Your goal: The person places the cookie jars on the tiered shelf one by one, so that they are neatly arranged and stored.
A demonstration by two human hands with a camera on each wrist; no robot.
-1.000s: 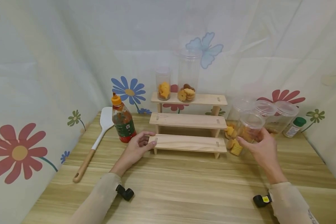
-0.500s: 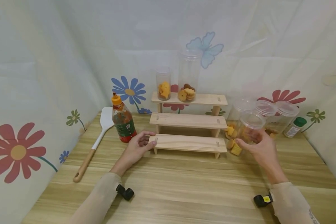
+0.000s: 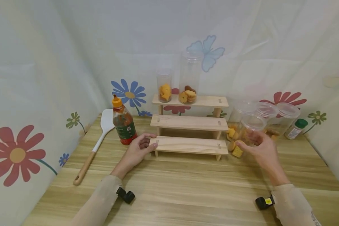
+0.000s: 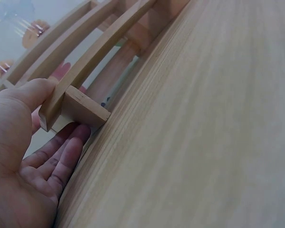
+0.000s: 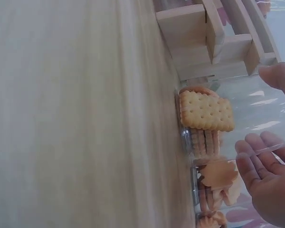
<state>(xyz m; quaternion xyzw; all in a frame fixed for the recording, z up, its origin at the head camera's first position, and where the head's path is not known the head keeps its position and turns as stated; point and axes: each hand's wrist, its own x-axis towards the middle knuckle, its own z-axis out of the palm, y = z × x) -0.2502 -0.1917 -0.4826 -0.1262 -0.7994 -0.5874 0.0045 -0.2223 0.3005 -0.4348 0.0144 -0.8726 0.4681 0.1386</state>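
My left hand (image 3: 135,149) holds the left end of the lowest step of a three-tier wooden shelf (image 3: 189,144). In the left wrist view its thumb lies against the board's end, with the fingers beside the leg (image 4: 88,107). On the right, my right hand (image 3: 261,150) is round a clear lidded jar (image 3: 253,121), thumb on the left side and fingers on the far side. That jar stands upright on the table, with rectangular crackers (image 5: 206,111) at its bottom. Two clear jars, one short (image 3: 165,86) and one tall (image 3: 190,78), stand on the top step with biscuits inside.
Several more clear jars (image 3: 287,114) stand behind and beside the held one. A small green-capped bottle (image 3: 296,128) is at the far right. Left of the shelf are a sauce bottle (image 3: 125,124) and a white spatula (image 3: 97,141) on the wooden table (image 3: 192,191).
My right hand has shifted slightly left and its fingers reach further round the jar. The left hand keeps its place on the shelf. The head view has tilted a little.
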